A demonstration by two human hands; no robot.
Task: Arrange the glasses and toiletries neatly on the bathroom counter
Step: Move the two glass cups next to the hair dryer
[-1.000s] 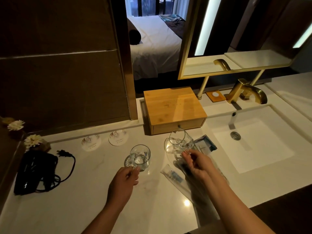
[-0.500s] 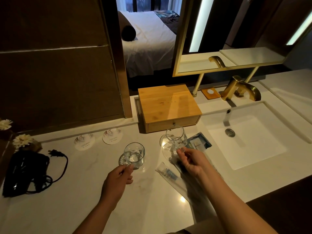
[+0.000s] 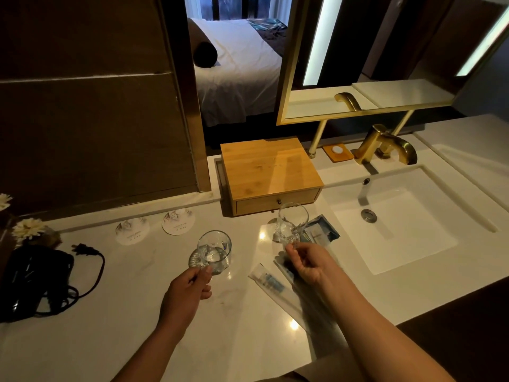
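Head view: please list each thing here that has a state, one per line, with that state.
Left glass: upright, pinched at its base by left hand.
Right glass: tilted, lifted by right hand.
Wooden box drawer: closed.
Faucet: off, no water running.
Sink drain: cannot tell whether it is open.
Coasters: flat, bare.
Plug: unplugged, on counter.
Toothbrush packet: sealed, lying flat.

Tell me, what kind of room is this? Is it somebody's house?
Most likely a hotel bathroom. There is a white sink with a gold faucet under a lit mirror, wrapped toiletries and two printed coasters on the counter, and a made-up bed behind.
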